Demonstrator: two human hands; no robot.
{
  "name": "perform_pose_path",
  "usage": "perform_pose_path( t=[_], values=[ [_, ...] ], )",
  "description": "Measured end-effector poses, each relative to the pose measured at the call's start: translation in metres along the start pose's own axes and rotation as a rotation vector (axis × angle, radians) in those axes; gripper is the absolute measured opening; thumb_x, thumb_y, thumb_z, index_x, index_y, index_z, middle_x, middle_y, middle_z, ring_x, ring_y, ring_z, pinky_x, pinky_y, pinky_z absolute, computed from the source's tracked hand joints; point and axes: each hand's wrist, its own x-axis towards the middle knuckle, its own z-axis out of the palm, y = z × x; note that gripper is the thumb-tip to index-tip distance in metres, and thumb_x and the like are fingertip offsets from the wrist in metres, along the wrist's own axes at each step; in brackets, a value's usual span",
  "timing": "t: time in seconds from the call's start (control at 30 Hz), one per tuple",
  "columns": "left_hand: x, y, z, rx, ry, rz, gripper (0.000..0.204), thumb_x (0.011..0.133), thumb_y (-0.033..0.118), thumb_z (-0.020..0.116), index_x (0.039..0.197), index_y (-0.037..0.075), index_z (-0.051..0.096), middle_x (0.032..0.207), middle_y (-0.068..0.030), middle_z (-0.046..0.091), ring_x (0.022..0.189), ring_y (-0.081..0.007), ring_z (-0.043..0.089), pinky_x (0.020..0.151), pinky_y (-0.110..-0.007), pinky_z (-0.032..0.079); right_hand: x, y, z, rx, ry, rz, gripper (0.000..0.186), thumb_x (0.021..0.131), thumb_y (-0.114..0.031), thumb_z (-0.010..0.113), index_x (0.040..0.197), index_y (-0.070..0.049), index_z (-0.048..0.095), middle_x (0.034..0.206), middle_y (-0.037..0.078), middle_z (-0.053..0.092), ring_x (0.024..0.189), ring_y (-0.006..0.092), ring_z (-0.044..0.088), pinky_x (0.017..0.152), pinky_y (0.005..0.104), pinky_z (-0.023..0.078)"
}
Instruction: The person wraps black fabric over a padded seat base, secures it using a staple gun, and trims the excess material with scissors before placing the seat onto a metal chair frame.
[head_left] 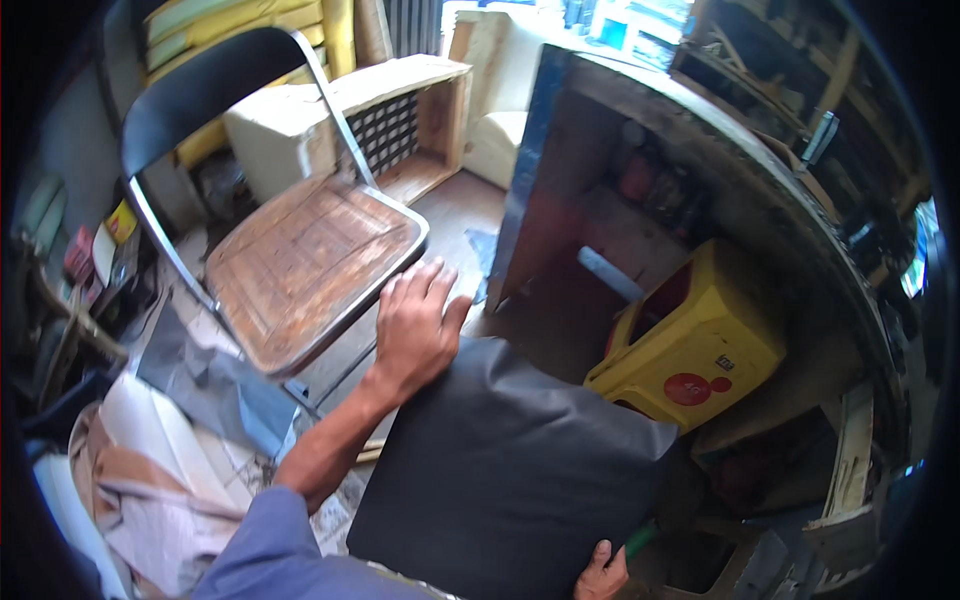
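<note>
Cloth (150,490), white and brown, bunched at lower left of the frame. Grey sheet (190,360) lies crumpled just above it, on the floor. Chair (310,270) at upper left: dark backrest, metal frame, worn brown seat. Wooden frame (438,135) behind the chair, top centre-left, dark webbing inside.

Left hand (415,325), centre-left: back of hand up, fingers extended and close together, thumb spread away; nothing seen in its grasp. It is near the front edge of the chair seat and over the upper left corner of the black sheet; contact with either cannot be told.

Black sheet (510,470) fills lower centre, smooth over most of its face, upper edge wavy.

Right hand (602,575) at the lower right corner of the sheet, thumb up, other fingers largely hidden; grip cannot be told. Green object (640,540) just beside it, mostly hidden.

Yellow stool (690,345), right of centre, tilted, red round marks on its side. It sits below the table (690,95), whose pale edge curves across upper right.
</note>
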Motion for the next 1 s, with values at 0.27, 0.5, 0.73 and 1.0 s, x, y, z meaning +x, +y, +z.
perform_pose_path(
  t=[0.27, 0.5, 0.73, 1.0],
  values=[
    [0.037, 0.077, -0.012, -0.318, -1.102, 0.512, 0.091, 0.1, 0.07, 0.058, 0.157, 0.0, 0.046, 0.134, -0.0271, 0.069, 0.132, -0.0414, 0.063, 0.115, -0.048, 0.047, 0.151, -0.159, -0.056, -0.107, -0.119, -0.769, 0.109, 0.085, -0.06, 0.083, 0.161, 0.003, 0.038, 0.154, 0.035, 0.05, 0.142, 0.0475, 0.052, 0.117, 0.0501, 0.044],
    [0.03, 0.091, -0.033, -0.092, -0.899, 0.5, 0.034, 0.084, 0.026, 0.085, 0.099, 0.007, 0.061, 0.095, -0.0132, 0.073, 0.094, -0.0354, 0.074, 0.085, -0.048, 0.054, 0.185, -0.205, -0.047, -0.205, -0.401, -0.81, 0.059, 0.074, -0.037, 0.094, 0.121, -0.008, 0.073, 0.099, 0.013, 0.075, 0.098, 0.033, 0.073, 0.085, 0.0448, 0.057],
    [-0.04, 0.073, 0.002, -0.44, -0.036, 0.534, 0.015, 0.071, -0.002, 0.067, 0.082, 0.006, 0.062, 0.077, -0.0102, 0.059, 0.068, -0.0307, 0.063, 0.065, -0.046, 0.05, 0.142, -0.158, -0.005, -0.132, 0.248, -1.03, 0.041, 0.071, -0.004, 0.075, 0.11, -0.011, 0.08, 0.081, 0.006, 0.062, 0.077, 0.0266, 0.064, 0.068, 0.0441, 0.052],
    [-0.012, 0.079, -0.001, -0.365, -0.359, 0.145, 0.03, 0.089, 0.023, 0.082, 0.081, 0.003, 0.061, 0.074, -0.0187, 0.066, 0.071, -0.0388, 0.07, 0.065, -0.048, 0.053, 0.156, -0.173, 0.011, -0.155, 0.025, -0.687, 0.009, 0.088, -0.013, 0.076, 0.091, -0.005, 0.075, 0.073, 0.014, 0.07, 0.065, 0.0347, 0.07, 0.062, 0.0404, 0.054]
  ],
)
